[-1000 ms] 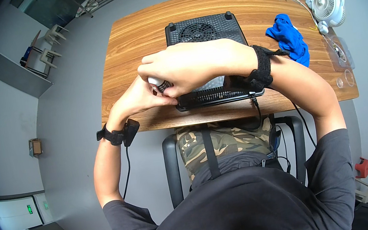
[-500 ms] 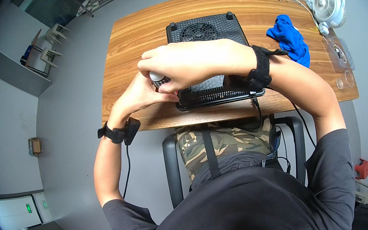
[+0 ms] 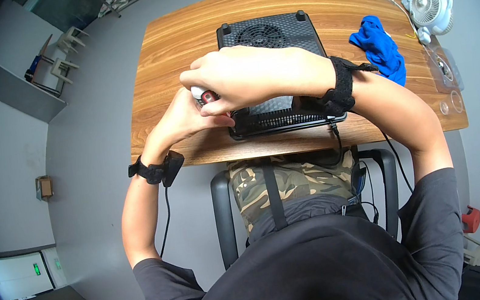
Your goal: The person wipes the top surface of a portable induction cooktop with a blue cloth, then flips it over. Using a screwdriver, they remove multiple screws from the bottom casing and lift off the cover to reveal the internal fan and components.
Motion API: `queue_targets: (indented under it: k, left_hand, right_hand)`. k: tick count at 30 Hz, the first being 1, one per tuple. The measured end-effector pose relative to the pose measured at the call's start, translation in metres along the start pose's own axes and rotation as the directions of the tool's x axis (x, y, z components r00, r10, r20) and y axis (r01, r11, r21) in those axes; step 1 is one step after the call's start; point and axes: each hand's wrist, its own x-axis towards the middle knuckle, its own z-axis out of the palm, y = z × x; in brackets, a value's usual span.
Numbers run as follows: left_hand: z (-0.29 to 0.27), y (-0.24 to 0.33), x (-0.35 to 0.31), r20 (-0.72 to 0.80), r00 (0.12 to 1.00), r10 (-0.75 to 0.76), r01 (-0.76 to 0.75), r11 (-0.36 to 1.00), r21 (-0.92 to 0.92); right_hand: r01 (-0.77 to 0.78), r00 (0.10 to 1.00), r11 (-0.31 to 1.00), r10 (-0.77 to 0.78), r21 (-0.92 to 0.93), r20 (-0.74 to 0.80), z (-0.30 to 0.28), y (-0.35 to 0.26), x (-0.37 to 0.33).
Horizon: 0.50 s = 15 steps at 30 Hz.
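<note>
My right hand (image 3: 230,81) is closed around a small thing with a round red and black end (image 3: 208,97) and a white part beside it. It looks like a tool handle, but most of it is hidden in my fingers. Just below it is my left hand (image 3: 189,117), its thumb reaching to the near left corner of the cooling pad and its other fingers mostly covered. It seems closed, on what I cannot make out. The black laptop cooling pad (image 3: 281,27) lies on the table with its fan grille and small feet facing up. My right forearm hides its middle.
A crumpled blue cloth (image 3: 382,47) lies on the wooden table (image 3: 175,36) to the right. Beyond it are a white fan (image 3: 430,8) and a clear plastic tray (image 3: 444,69). A black cable (image 3: 336,136) hangs over the near edge.
My right hand has shifted slightly and turned the held thing, so that its red and black end now shows where a white and patterned side was. The left hand has barely moved.
</note>
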Motion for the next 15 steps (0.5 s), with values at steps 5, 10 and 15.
queue_targets:
  k: [5, 10, 15]
  left_hand:
    - [-0.002, -0.002, -0.007, 0.023, 0.998, -0.054, 0.056, 0.993, -0.103]
    - [0.001, -0.002, -0.005, -0.04, 0.999, -0.005, 0.003, 0.999, -0.054]
    - [0.005, 0.007, -0.002, -0.027, 0.999, 0.026, -0.026, 1.0, 0.003]
  right_hand:
    - [0.103, 0.993, 0.99, -0.097, 0.096, -0.069, 0.003, 0.005, -0.005]
    - [0.038, 0.993, 0.998, -0.033, 0.047, -0.117, 0.007, 0.002, -0.005]
    - [-0.03, 0.995, 0.999, 0.032, 0.026, -0.097, 0.007, 0.001, -0.004]
